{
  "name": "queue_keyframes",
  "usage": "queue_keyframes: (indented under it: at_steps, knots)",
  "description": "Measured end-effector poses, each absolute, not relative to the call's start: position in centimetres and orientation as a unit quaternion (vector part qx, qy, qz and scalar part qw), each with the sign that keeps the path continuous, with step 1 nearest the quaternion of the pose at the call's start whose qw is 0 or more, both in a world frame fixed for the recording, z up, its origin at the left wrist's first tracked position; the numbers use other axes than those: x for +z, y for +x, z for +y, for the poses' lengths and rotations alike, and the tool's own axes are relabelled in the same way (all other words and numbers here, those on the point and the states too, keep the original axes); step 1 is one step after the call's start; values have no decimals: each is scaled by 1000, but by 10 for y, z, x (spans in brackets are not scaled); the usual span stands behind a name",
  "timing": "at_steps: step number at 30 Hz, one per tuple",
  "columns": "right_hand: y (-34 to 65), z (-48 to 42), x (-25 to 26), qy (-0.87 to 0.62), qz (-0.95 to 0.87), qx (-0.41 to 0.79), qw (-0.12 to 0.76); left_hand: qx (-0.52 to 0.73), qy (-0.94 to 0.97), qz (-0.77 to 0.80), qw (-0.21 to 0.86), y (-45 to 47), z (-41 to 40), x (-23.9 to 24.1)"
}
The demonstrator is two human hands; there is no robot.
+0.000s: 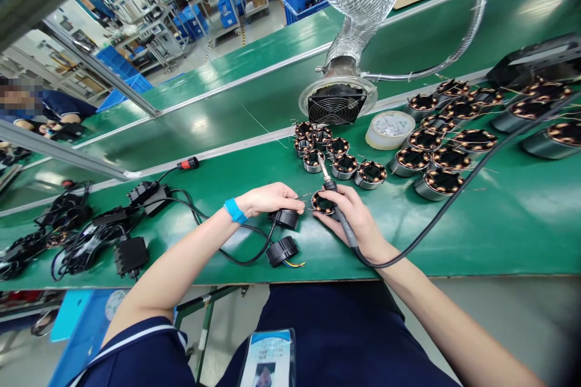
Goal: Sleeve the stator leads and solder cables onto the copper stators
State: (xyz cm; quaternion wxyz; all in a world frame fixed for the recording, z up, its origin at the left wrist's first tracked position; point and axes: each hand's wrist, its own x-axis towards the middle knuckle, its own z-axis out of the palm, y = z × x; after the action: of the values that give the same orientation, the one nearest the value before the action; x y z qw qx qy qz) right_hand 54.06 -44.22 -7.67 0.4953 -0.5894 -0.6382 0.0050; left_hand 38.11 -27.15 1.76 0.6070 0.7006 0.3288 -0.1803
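My right hand (356, 217) grips a soldering iron (333, 193) with a black handle, its metal tip pointing up and away. The same hand's fingers also rest on a small round stator (323, 202) with copper windings, lying on the green bench (454, 230). My left hand (267, 198), with a blue wristband (235, 210), is closed in a pinch on thin wires running to the stator. Just under this hand sits a black connector block (284, 218), with a second black block (282, 251) nearer me.
Several small stators (338, 156) cluster behind the iron; larger ones (442, 154) fill the right. A fume extractor fan (336, 103) on a foil duct and a roll of tape (389, 129) stand beyond. Black adapters and cables (97, 233) lie left. Another person sits far left.
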Motion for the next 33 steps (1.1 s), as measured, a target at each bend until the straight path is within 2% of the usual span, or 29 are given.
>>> queue_keyframes:
  at_steps: [8, 20, 26, 29, 33]
  knots:
    - [540, -442, -77, -594, -632, 13, 498, -148, 741, 327, 567, 378, -271, 17]
    - [541, -443, -81, -613, -613, 13, 499, -129, 718, 320, 605, 376, -260, 18]
    - [540, -440, -82, -608, -623, 30, 491, -110, 675, 305, 663, 374, -263, 16]
    - [541, -440, -78, -601, -629, 11, 493, -70, 639, 325, 694, 372, -255, 13]
    - [543, -444, -71, -586, -621, -70, 516, -6, 649, 343, 679, 360, -219, 9]
